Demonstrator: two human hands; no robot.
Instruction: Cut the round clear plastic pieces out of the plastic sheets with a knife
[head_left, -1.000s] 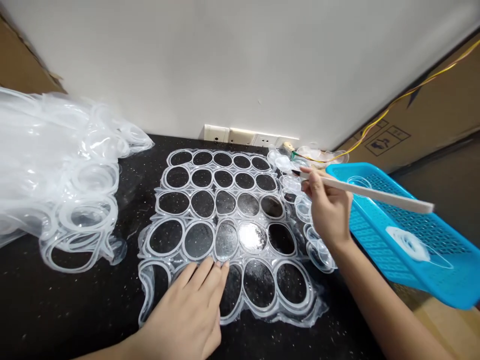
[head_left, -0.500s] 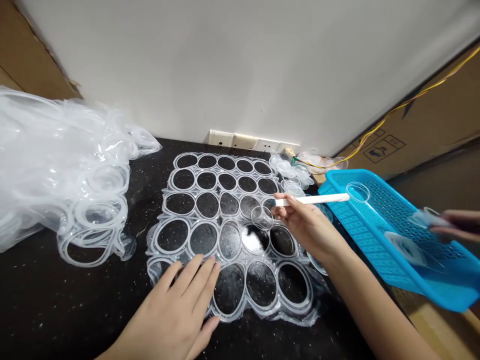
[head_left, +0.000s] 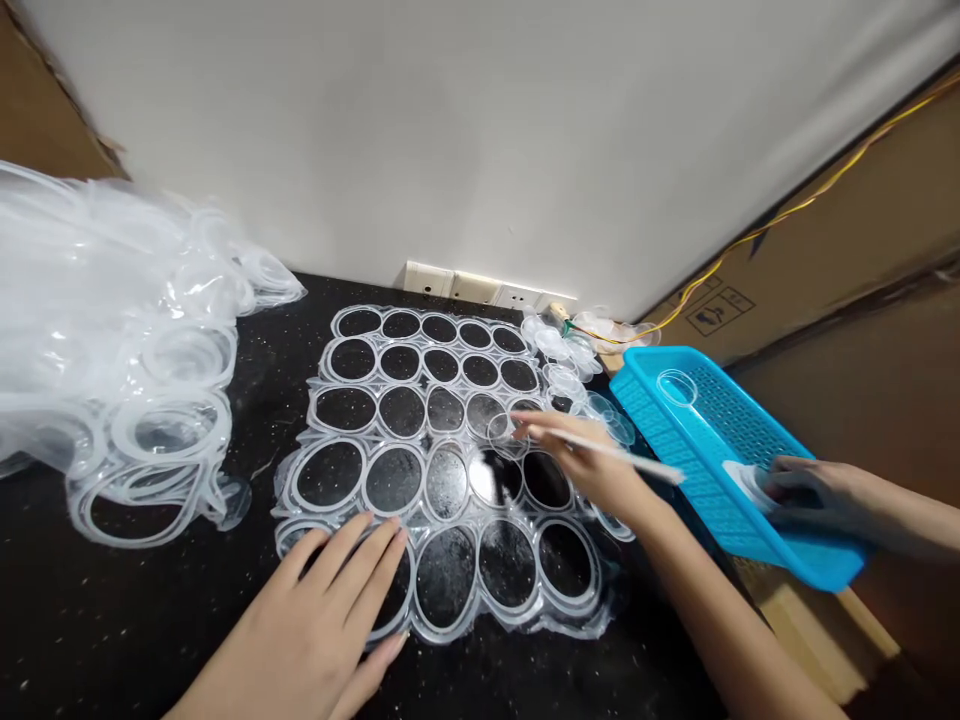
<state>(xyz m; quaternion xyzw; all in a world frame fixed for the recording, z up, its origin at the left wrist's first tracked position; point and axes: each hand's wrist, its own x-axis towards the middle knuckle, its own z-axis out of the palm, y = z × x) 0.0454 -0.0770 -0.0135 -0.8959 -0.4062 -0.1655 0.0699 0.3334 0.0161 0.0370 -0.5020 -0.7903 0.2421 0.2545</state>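
A translucent plastic sheet of round rings lies in rows on the black counter. My left hand rests flat on its near left corner, fingers spread. Above the sheet's right side, my right hand is closed around a white, pen-like stick that points back to the right. A thin clear disc is at my right fingertips, over one of the rings; whether it touches the sheet I cannot tell. Loose clear discs lie in a pile along the sheet's right edge.
A bulky heap of bagged plastic rings sits at the left. Right of the counter is a blue basket, with another person's hand inside on white rings. Wall sockets, a yellow wire and cardboard boxes stand behind.
My right hand has come left and down from the disc pile, bringing a clear disc over the sheet. My left hand slid slightly left. Another person's hand has reached into the basket.
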